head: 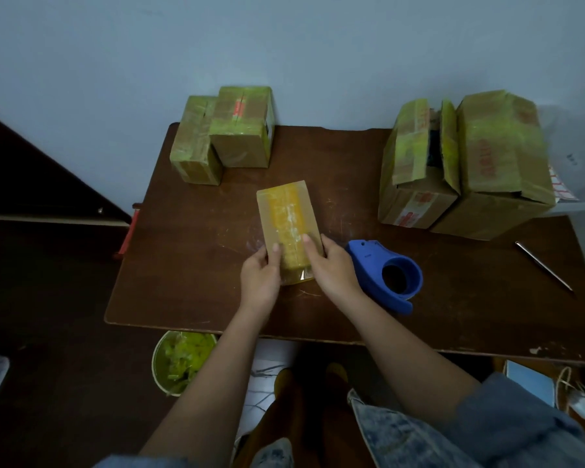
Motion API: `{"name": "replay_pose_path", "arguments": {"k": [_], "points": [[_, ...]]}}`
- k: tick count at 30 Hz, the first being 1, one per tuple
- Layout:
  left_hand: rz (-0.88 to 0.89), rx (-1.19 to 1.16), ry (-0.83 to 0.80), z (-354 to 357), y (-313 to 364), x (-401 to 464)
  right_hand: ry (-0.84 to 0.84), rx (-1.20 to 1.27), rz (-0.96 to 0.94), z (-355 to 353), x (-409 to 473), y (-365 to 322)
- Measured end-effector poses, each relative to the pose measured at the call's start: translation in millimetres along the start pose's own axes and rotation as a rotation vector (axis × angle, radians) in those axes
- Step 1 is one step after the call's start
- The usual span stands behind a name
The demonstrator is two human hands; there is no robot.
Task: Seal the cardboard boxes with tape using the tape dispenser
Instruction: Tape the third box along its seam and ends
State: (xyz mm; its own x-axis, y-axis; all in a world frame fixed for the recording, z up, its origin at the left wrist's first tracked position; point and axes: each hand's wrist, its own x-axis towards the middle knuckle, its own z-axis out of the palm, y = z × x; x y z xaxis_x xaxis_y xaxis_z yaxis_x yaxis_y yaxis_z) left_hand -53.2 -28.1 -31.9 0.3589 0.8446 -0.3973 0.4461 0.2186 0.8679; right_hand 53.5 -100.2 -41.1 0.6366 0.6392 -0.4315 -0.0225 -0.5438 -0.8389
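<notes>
A small flat cardboard box (pixel 286 211) lies in the middle of the brown table (pixel 190 265), a strip of yellowish tape running along its top. A loose tape end hangs past its near edge. My left hand (pixel 260 278) holds the box's near left corner, thumb on top. My right hand (pixel 331 265) holds the near right side, its thumb pressing on the tape. The blue tape dispenser (pixel 385 275) lies on the table just right of my right hand, untouched.
Two taped boxes (pixel 223 136) stand stacked at the back left. Two larger boxes (pixel 466 163) with raised flaps stand at the back right. A metal rod (pixel 542 265) lies at the right edge. A bin of tape scraps (pixel 179 361) sits on the floor below the table's front.
</notes>
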Motion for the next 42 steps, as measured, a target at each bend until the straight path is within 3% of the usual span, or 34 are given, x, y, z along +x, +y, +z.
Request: {"name": "replay_pose_path", "arguments": {"k": [6,18,25,28,33,36,42], "points": [[-0.060,0.114,0.011,10.8,-13.7,5.6,0.078,-0.040,-0.073,5.3,3.1,6.5],[0.174,0.279,0.004,3.9,-19.2,2.4,0.056,-0.119,-0.204,-4.2,2.0,15.3],[0.223,0.294,0.061,10.9,-25.9,-3.0,0.128,-0.170,-0.176,4.6,2.2,24.4],[0.211,0.289,0.005,8.5,-28.5,0.2,0.079,-0.193,-0.179,1.1,4.4,24.3],[0.212,0.183,-0.248,-8.4,-23.3,3.5,-0.116,-0.142,-0.170,-23.1,1.9,24.3],[0.272,0.133,-0.282,-21.8,-25.4,5.3,-0.163,-0.095,-0.228,-29.2,-1.0,27.6],[0.235,0.155,-0.265,-31.8,-27.7,8.3,-0.169,-0.324,-0.345,-25.6,0.7,15.3]]}}
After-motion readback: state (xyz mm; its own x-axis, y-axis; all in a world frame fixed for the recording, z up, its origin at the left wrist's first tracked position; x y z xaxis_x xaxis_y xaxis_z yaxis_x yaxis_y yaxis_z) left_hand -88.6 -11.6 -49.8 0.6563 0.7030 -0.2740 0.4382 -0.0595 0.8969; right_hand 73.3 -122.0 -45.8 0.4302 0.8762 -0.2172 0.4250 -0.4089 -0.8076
